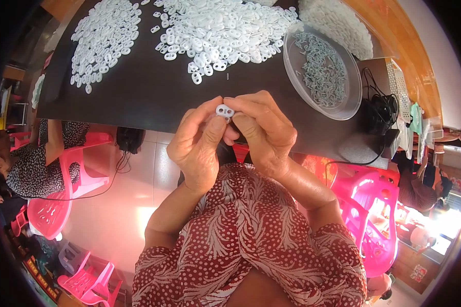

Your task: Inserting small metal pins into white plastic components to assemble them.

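A small white plastic cord lock [224, 110] with two holes is pinched between my hands, above the table's near edge. My left hand [198, 146] grips it from the left with thumb and forefinger. From the other side, my right hand [264, 130] closes its thumb and fingers on the same piece. Fingers hide its lower part. Beyond my hands lies a big heap of white two-hole pieces [225, 30], with another heap of them [105, 38] to the left. A clear round tub [351, 108] holds many small metal springs [322, 71]. One tiny spring-like piece [227, 77] lies alone on the table.
The dark table [123, 105] spans the far side. Small white parts [335, 25] are piled behind the tub. Black headphones and a cable [381, 105] sit at the right. Pink plastic chairs [369, 220] stand around; another person [41, 158] sits at the left.
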Tool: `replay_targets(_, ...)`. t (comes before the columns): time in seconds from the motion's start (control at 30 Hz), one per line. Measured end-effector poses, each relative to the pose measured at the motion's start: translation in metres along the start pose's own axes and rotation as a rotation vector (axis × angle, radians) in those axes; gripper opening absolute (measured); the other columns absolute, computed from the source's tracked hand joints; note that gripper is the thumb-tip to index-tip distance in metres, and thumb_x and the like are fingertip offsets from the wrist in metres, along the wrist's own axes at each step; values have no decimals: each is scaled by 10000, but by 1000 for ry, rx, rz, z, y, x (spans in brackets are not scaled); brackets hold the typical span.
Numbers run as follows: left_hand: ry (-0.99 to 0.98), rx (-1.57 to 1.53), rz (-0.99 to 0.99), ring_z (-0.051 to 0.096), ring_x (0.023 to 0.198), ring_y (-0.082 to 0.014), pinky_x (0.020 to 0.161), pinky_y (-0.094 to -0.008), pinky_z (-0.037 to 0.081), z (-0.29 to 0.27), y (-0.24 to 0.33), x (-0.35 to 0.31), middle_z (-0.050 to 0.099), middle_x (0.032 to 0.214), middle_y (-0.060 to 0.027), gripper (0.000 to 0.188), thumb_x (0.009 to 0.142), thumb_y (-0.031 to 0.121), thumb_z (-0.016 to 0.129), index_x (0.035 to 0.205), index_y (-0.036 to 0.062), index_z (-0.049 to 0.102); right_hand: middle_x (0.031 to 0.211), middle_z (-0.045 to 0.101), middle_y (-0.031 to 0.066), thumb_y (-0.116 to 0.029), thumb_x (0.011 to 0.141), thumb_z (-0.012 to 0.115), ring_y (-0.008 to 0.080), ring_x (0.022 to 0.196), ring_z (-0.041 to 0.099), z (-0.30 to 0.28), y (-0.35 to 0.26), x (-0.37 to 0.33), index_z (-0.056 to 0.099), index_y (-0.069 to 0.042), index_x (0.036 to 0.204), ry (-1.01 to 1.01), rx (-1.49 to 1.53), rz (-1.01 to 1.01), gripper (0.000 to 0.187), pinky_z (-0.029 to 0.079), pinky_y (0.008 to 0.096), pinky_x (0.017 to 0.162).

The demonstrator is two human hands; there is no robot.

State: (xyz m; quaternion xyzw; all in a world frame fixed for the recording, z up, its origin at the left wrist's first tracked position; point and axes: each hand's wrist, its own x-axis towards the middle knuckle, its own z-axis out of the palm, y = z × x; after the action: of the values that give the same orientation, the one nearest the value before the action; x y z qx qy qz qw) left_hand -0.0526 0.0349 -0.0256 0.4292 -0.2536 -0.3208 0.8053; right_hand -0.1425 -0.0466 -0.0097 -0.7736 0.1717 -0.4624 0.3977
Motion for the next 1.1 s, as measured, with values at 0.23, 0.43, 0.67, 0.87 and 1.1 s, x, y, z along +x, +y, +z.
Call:
replay_targets(0.23,20,99,38,584,662,-129,553,-226,481,2,-3,-2,587,897,-87,252,886,-14,575,1132,-68,580,886,587,88,66,843,558,76,611,557,5,-5,-2,632,39,973,58,236,298,152,461,215,518)
replay_targets(0.43,60,96,47,593,701,-121,586,-223,490,3,-5,-3,581,907,-76,248,886,-28,572,1131,-61,582,865,578,71,76,847,558,70,593,546,11,-8,-3,623,42,964,100,273,350,138,448,216,497)
replay_targets(0.67,118,25,17,577,715,-118,607,-227,481,9,-5,-7,579,906,-73,236,901,-34,544,1133,-72,574,817,562,42,78,851,559,60,580,519,15,-7,-9,608,38,963,137,378,428,128,419,211,484)
replay_targets(0.87,139,60,45,558,665,-112,582,-239,490,5,-9,-5,623,890,-89,234,906,11,556,1120,-82,583,896,564,56,76,847,563,67,615,531,17,-3,-10,608,23,988,93,318,361,157,432,213,510)
replay_targets(1.1,175,70,46,605,784,-123,692,-247,533,5,-5,-4,635,939,-98,227,905,28,564,1105,-76,594,946,569,77,81,784,613,87,702,557,11,-6,-10,611,9,1023,15,237,370,250,461,226,570)
